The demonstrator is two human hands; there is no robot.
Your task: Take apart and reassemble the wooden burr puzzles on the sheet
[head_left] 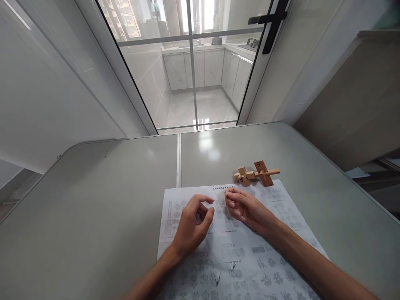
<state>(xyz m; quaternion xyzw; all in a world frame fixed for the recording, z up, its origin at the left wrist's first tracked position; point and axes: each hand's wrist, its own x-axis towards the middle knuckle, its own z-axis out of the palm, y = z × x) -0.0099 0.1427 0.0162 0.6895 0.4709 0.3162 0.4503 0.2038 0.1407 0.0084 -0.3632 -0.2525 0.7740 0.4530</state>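
Note:
A large white sheet of paper (237, 237), printed with small diagrams and lines of text, lies on the table. Over its left part is my left hand (194, 218), fingers curled and thumb apart from the index finger, with nothing visible between them. To the right, my right hand (246, 208) is closed, its fingers curled in and the thumb against the index finger. Whether anything small is inside it is hidden. Just beyond the right hand, at the sheet's top edge, lie wooden puzzle pieces (264, 173) fitted together, some with dark marks. Neither hand touches them.
The grey-green table (93, 200) has a pale seam (179, 162) running away from me. Behind its far edge stands a glass door (200, 75) with a black handle (271, 23), and white kitchen cabinets (195, 68) show through it. A brown panel (359, 100) rises at right.

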